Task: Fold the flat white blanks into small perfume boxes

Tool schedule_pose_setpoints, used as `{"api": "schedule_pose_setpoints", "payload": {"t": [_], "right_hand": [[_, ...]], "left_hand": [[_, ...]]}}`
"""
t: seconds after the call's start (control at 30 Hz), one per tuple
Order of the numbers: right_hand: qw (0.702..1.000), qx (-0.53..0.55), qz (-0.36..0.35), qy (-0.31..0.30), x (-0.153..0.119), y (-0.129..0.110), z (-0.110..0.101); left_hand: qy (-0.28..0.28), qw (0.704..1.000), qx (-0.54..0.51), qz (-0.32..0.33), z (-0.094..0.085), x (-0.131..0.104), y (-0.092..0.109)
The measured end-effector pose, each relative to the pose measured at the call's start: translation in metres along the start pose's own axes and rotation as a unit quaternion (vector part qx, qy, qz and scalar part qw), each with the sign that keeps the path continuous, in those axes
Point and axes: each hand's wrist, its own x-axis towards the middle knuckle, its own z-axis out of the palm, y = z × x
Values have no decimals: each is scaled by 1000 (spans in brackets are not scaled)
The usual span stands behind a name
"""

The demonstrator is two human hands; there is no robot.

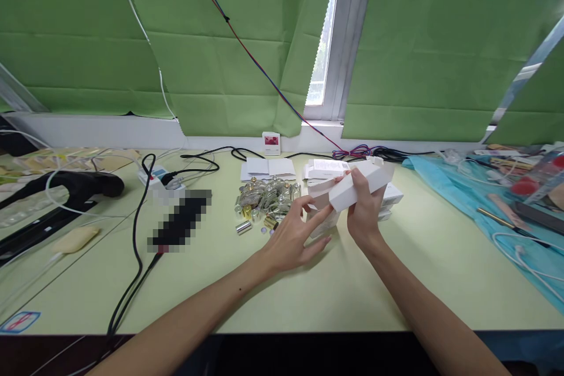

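Note:
A white carton [359,187] is held tilted above the table, its end toward the left. My right hand [365,211] is wrapped round it, thumb on the upper face. My left hand [296,235] touches the carton's left end with its fingers spread. Behind and below the hands stand more white boxes [391,195], partly hidden. Left of them lies a pile of small clear and metallic pieces [268,195], with a silver cylinder [243,227] at its front. Folded white cards [268,168] lie behind the pile.
A white power strip [165,185] and black cables lie to the left, near a blurred black device [183,223]. Blue plastic sheeting [458,205] with tools and white cables covers the right side. A small picture box [271,143] stands at the back.

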Motion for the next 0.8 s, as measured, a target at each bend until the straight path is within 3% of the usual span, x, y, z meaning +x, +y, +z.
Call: {"api": "schedule_pose_setpoints", "payload": {"t": [0.4,0.57,0.8], "right_hand": [[997,20,65,39,6,-2,0],[996,37,78,30,6,-4,1],[996,47,75,21,6,-2,0]], "left_hand": [[57,998,10,4,3,3,2],[78,996,22,-32,7,0,4],[56,996,-28,-70,12,-2,7]]}}
